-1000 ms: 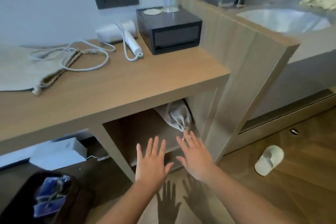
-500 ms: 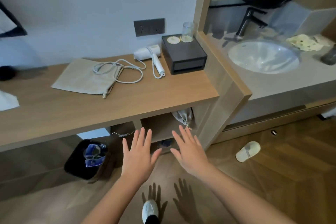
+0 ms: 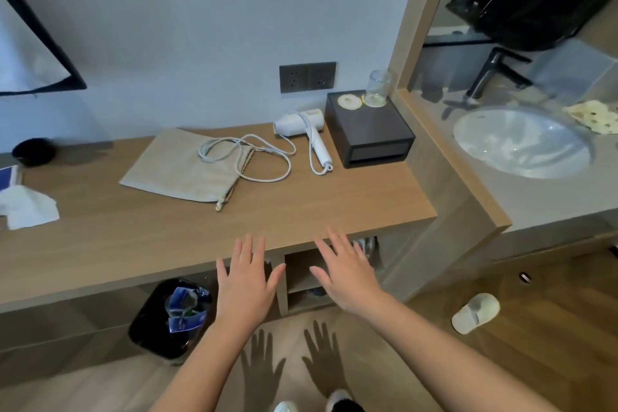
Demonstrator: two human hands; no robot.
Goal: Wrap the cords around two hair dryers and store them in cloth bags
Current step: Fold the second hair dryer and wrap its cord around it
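A white hair dryer (image 3: 302, 125) lies on the wooden counter (image 3: 301, 207) beside a black box. Its white cord (image 3: 264, 160) trails loose across the counter and over a flat beige cloth bag (image 3: 177, 167). A second cloth bag (image 3: 368, 246), filled and tied, sits in the shelf cubby under the counter, mostly hidden by my right hand. My left hand (image 3: 245, 284) and my right hand (image 3: 346, 273) hover in front of the counter edge, palms down, fingers spread, holding nothing.
A black box (image 3: 371, 134) carrying a glass (image 3: 377, 87) stands at the counter's right end. A sink (image 3: 521, 144) lies to the right. A black waste bin (image 3: 167, 318) is under the counter, a white slipper (image 3: 475, 313) on the floor, tissues (image 3: 28, 211) at far left.
The view has risen and pulled back from the cubby to above the counter. Both hands have come up from the shelf opening to the counter's front edge, still spread and empty.
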